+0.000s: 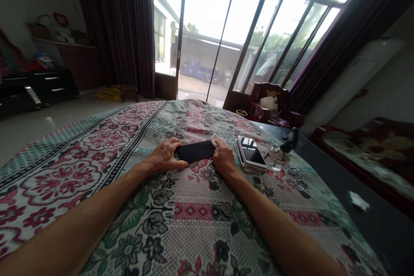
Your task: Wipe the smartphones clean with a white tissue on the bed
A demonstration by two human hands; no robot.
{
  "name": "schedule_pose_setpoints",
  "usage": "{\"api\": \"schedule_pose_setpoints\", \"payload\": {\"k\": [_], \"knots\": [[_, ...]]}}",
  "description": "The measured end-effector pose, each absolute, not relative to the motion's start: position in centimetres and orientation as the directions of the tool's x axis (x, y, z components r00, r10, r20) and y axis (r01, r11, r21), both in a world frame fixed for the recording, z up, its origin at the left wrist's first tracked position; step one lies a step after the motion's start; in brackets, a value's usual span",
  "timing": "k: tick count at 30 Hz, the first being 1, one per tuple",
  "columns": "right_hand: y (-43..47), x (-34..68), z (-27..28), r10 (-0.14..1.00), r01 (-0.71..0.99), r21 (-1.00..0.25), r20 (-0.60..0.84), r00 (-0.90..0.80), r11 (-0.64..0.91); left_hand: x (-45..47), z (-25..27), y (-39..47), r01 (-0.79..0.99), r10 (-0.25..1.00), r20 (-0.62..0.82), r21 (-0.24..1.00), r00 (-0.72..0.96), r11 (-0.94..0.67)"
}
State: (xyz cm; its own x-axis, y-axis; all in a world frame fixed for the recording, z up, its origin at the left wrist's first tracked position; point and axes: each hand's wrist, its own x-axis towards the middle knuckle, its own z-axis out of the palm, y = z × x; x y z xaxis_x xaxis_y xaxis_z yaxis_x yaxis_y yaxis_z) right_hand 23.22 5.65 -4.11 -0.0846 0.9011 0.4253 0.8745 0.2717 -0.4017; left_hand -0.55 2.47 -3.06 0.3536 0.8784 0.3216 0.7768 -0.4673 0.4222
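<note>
A black smartphone (196, 151) lies sideways, dark face up, at the middle of the patterned tablecloth (194, 189). My left hand (165, 155) grips its left end, thumb along the near edge and fingers on the far side. At its right end, my right hand (223, 155) is closed around a small white tissue (214, 139), which pokes out above the fingers and touches the phone's corner. Just right of that hand sits a stack of phones or tablets (252, 153), the top one with a dark reflective screen and pale frame.
A small dark figurine (289, 140) stands right of the stack. Crumpled white paper (359, 201) lies on the dark surface at the right. Beyond the table are a carved wooden chair (268, 99), glass doors (210, 39), a yellow bag (109, 93) and a black cabinet (53, 86).
</note>
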Motion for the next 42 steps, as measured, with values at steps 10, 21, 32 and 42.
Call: {"api": "schedule_pose_setpoints", "payload": {"k": [10, 21, 32, 42], "knots": [[1.1, 20.0, -3.0, 0.637, 0.604, -0.274, 0.551, -0.54, 0.748, -0.4, -3.1, 2.2, 0.784, 0.884, 0.321, 0.421, 0.341, -0.456], [3.2, 20.9, -2.5, 0.748, 0.718, -0.262, 0.407, -0.524, 0.645, -0.3, -2.9, 2.0, 0.797, 0.89, 0.316, 0.412, 0.33, -0.442], [5.1, 23.5, -3.4, 0.856, 0.842, -0.415, 0.507, -0.1, 0.344, -0.5, -3.6, 2.4, 0.786, 0.882, 0.337, 0.42, 0.329, -0.454], [0.5, 18.6, -3.1, 0.656, 0.564, -0.352, 0.529, -0.538, 0.747, -0.5, -3.7, 2.5, 0.759, 0.873, 0.343, 0.445, 0.347, -0.476]]}}
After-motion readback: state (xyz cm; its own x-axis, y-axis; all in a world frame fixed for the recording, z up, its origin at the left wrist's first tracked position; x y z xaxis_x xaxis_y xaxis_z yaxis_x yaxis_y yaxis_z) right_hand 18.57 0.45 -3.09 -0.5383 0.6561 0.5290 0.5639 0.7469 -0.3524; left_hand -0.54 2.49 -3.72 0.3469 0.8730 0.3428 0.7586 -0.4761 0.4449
